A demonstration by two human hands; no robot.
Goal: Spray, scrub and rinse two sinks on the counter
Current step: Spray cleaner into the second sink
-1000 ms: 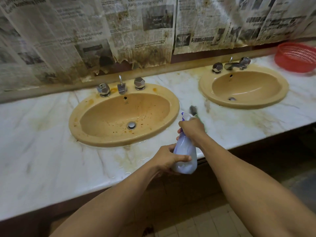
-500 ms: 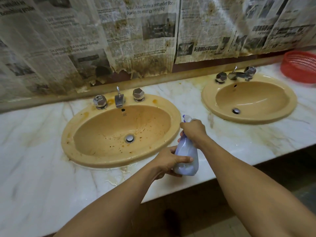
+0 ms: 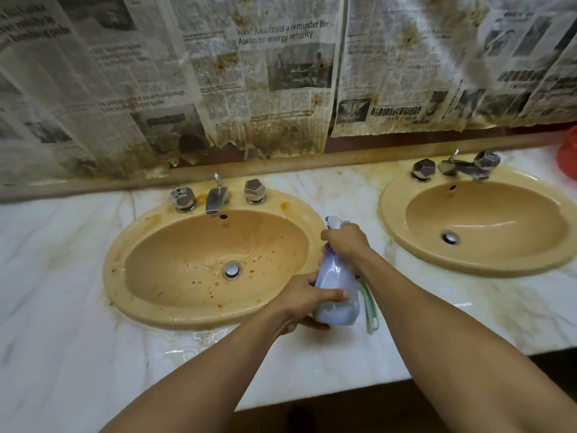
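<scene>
Item 1. Spray bottle [image 3: 337,292]: pale lilac, translucent, white nozzle head. It is held over the desk [image 3: 62,307] in the gap between the two sinks, just beside the right rim of the left sink, with its head tilted away from the person. Whether its base touches the desk cannot be told.

Item 2. Left hand [image 3: 304,300]: fingers [image 3: 331,296] curled round the bottle's lower body, thumb laid across the front.

Item 3. Right hand [image 3: 345,242]: fingers [image 3: 327,235] wrapped closed round the bottle's neck below the nozzle head.

Item 4. Left sink [image 3: 118,276]: tan oval basin set into the desk, with brown specks and streaks inside and orange stains on the rim. Chrome drain [image 3: 232,270] at centre, spout [image 3: 215,198] between two faceted knobs at the back.

Item 5. Right sink [image 3: 393,214]: same make, basin visibly cleaner, with chrome fittings at the back.

Item 6. Green handle [image 3: 370,310]: lies on the desk just right of the bottle, partly hidden by the right forearm.

Item 7. Desk: white veined marble, yellowed around both sinks, wet in front of the left one.

Item 8. Newspaper sheets [image 3: 281,73]: cover the wall behind, their lower edges stained and torn.

Item 9. Red basket [image 3: 569,154]: at the far right edge, cut off by the frame.
</scene>
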